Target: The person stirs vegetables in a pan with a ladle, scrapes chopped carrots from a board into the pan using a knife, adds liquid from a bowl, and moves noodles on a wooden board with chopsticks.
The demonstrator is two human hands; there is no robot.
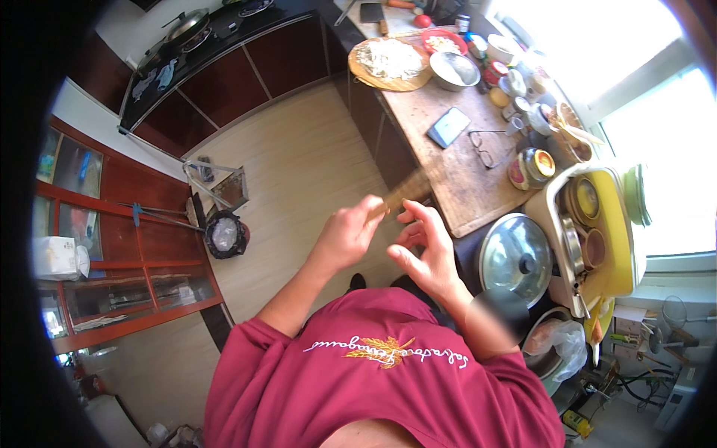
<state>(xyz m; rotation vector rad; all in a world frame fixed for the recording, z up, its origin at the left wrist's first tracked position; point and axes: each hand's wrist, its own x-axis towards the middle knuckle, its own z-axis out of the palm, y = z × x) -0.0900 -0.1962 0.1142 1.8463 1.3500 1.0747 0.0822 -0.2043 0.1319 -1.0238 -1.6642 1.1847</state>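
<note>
My left hand (346,233) is closed around the wooden handle (377,211) of a flat tool. The tool's tan-looking far part (411,188) is smeared by motion, so I cannot make out its exact kind. It points away and to the right, toward the near left edge of the wooden board (418,123). Beside the handle's end, my right hand (426,243) is raised with its fingers bent and apart. No object shows in it. Both hands are in front of my body, to the left of the board's near corner.
On the board lie a phone (449,128) and glasses (485,148). Farther off are a round board with shredded white food (390,60), a metal bowl (455,70) and a red basket (444,42). Jars line the window side. A glass lid (515,260) and yellow-lined bin (626,246) stand right.
</note>
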